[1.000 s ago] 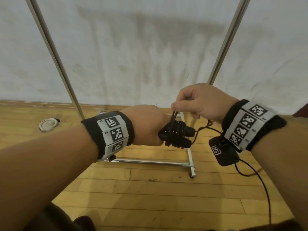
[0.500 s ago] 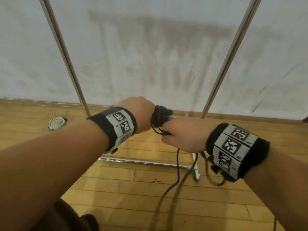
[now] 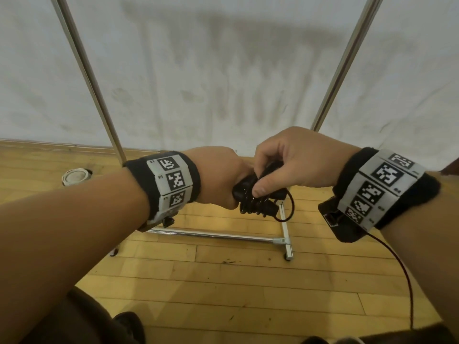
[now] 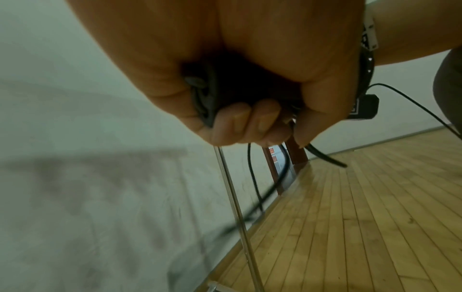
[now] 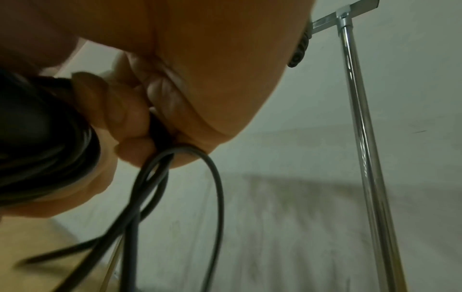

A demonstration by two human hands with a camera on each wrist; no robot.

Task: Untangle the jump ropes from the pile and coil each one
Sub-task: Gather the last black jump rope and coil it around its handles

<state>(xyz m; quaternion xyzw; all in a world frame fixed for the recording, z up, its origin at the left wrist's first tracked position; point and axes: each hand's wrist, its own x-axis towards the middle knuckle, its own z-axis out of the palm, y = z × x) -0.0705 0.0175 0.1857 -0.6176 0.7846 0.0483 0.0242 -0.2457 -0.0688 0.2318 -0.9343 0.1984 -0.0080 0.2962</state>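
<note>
Tightly coiled glossy black jump rope (image 3: pixel 258 199), left hand (image 3: pixel 218 177)

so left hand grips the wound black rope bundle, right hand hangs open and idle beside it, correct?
Not quite. The left hand does grip the rope bundle, but the right hand isn't idle: its fingers pinch the rope at the bundle, as the head and right wrist views show.

Wooden plank floor (image 3: pixel 223 289), metal rack base (image 3: pixel 213 235) stood on it by the wall, round white object (image 3: pixel 74 177) lay at far left
</note>
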